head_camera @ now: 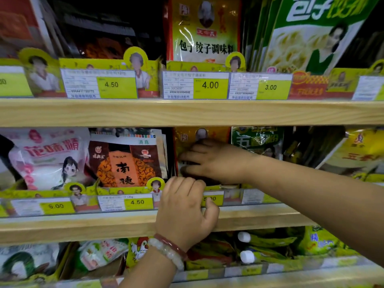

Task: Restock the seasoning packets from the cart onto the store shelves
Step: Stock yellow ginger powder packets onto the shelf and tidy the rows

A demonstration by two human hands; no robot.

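I am pressing my right hand (209, 161), fingers spread flat, against the yellow seasoning packet (187, 138) standing in the middle shelf (83, 227) slot. My left hand (185, 210) is curling over the price rail (124, 202) at the front lip; whether it is pinching anything, I cannot tell. Risk: the packet is slumping forward over the rail if released unseated, or crowding the brown packet (124, 163) alongside.
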